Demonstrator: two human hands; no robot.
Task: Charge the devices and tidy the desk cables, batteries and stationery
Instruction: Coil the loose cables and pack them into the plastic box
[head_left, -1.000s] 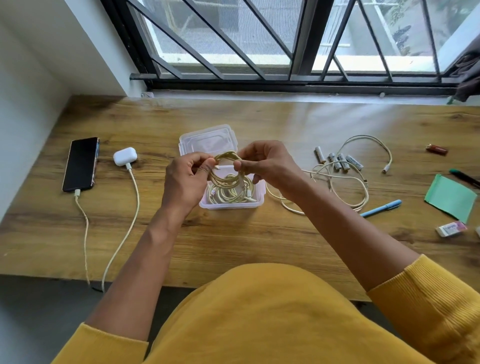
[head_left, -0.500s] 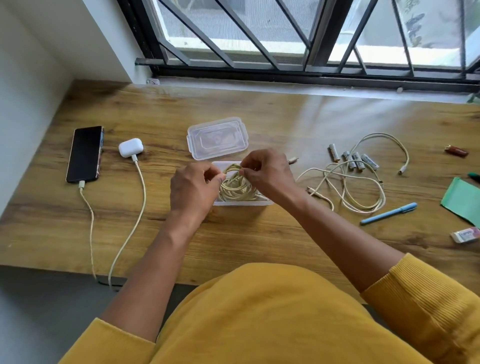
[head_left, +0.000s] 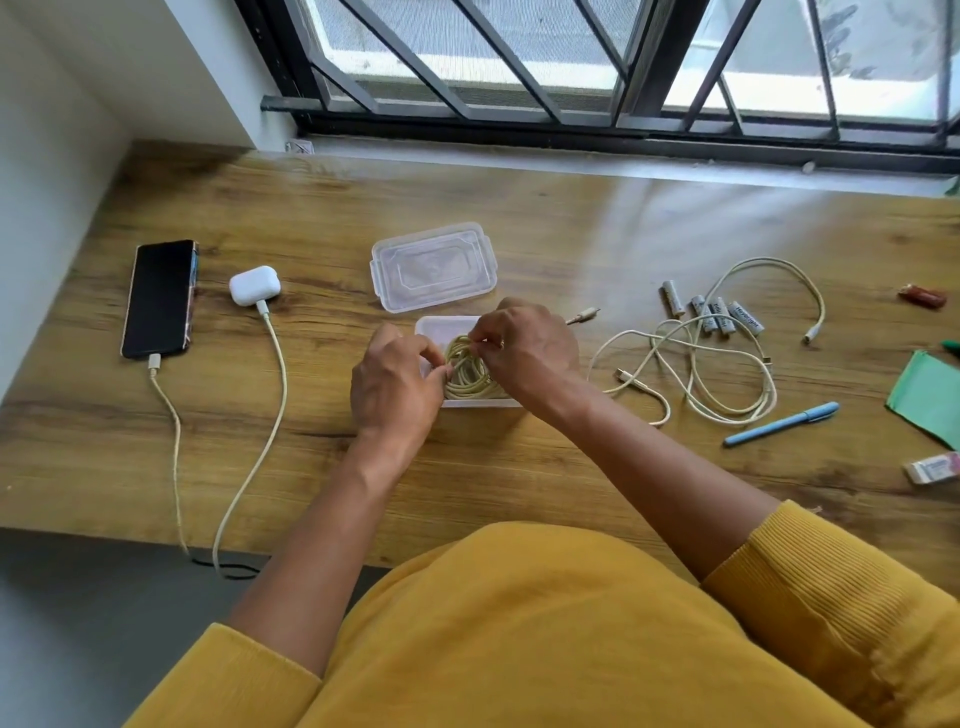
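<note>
Below a barred window, on the wooden table (head_left: 519, 493), a coiled cable (head_left: 467, 371) is pinched by left hand (head_left: 395, 384) and right hand (head_left: 530, 348) inside the clear box (head_left: 441, 328) at centre frame; judged light, springy, best gripped across its loops.

One view only, from a camera worn on the person's head; it looks forward and steeply down over the worktop (head_left: 519, 218) toward the window (head_left: 571, 52) at twelve o'clock; wide-angle, near enough that the forearms fill the lower middle; the hands (head_left: 395, 384) sit about centre; the torso lies at six o'clock.
</note>
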